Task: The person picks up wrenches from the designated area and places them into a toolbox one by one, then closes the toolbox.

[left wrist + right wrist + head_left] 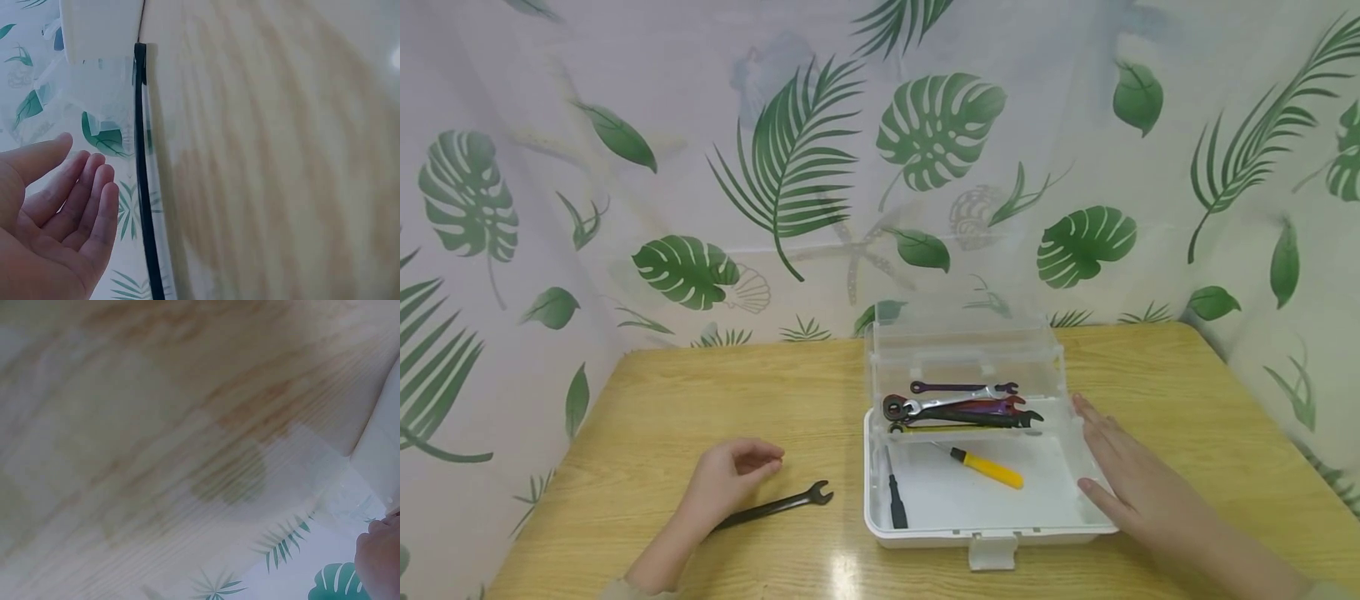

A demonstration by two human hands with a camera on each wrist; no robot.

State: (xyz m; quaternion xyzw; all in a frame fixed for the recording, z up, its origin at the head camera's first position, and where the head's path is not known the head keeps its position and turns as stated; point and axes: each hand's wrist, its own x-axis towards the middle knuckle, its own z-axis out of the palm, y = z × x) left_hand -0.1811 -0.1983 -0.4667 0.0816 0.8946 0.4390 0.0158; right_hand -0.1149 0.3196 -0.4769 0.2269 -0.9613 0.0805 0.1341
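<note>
A white toolbox (985, 533) with a clear, raised lid (962, 333) stands on the table. My right hand (1138, 479) rests against its right side, fingers fairly straight and the thumb at the rim; in the right wrist view only part of that hand (378, 559) shows beside the white box wall (381, 440). Left of the box lies a black open-end wrench (782, 504). Over its near end hovers my left hand (726, 479), fingers loosely bent and holding nothing. The left wrist view shows this hand (62, 225) beside the wrench (144, 175), palm visible.
Several wrenches (962, 410) lie together in the box's clear upper tray. On the box floor are a yellow-handled screwdriver (992, 470) and a black screwdriver (897, 504). A latch (992, 552) hangs at the front. Leaf-patterned cloth (820, 167) surrounds the wooden table (700, 392).
</note>
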